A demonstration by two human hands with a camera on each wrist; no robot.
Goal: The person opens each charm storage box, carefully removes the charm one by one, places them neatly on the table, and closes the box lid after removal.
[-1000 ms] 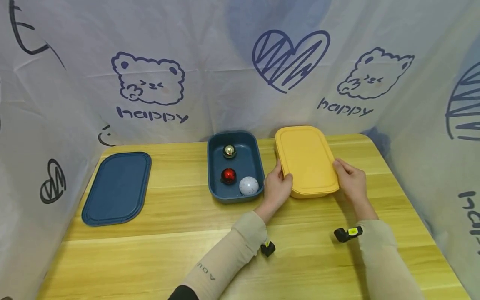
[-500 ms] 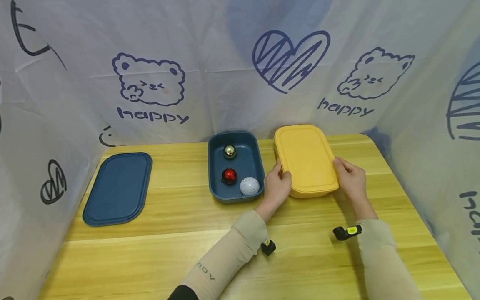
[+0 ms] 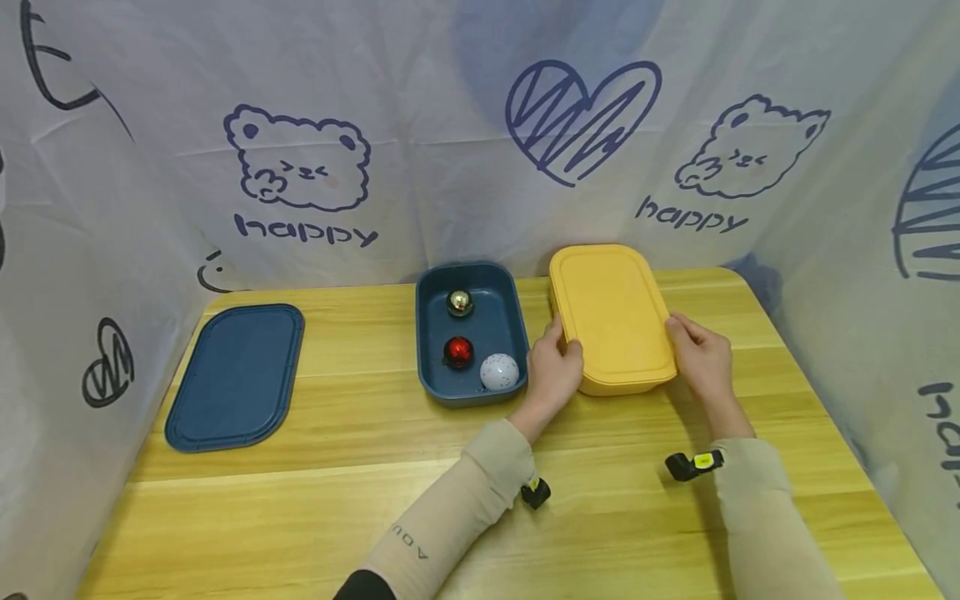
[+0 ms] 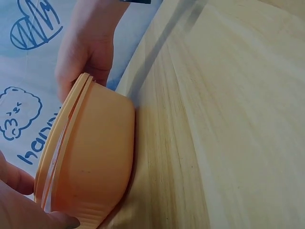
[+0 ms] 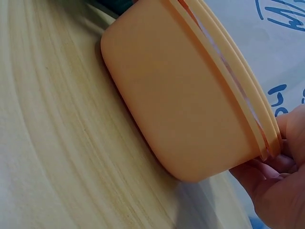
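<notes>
A yellow lid (image 3: 611, 312) lies over a yellow food container (image 4: 97, 148) at the right back of the table. Light shows through a thin gap between the lid and the container's rim in both wrist views. My left hand (image 3: 553, 367) grips the lid's left edge, with the thumb (image 4: 62, 220) by the rim. At the right edge, my right hand (image 3: 702, 354) pinches the lid, its fingers (image 5: 250, 177) tucked under the rim. The container's inside is hidden.
Left of the yellow container stands a dark blue container (image 3: 471, 392) holding a gold ball (image 3: 460, 303), a red ball (image 3: 458, 352) and a white speckled ball (image 3: 499, 372). A dark blue lid (image 3: 236, 375) lies at the table's left. Printed cloth (image 3: 420, 100) hangs behind the table.
The yellow lid's far edge has risen slightly. Both hands keep their grip at its sides and have barely moved. The blue container, its balls and the blue lid stay put.
</notes>
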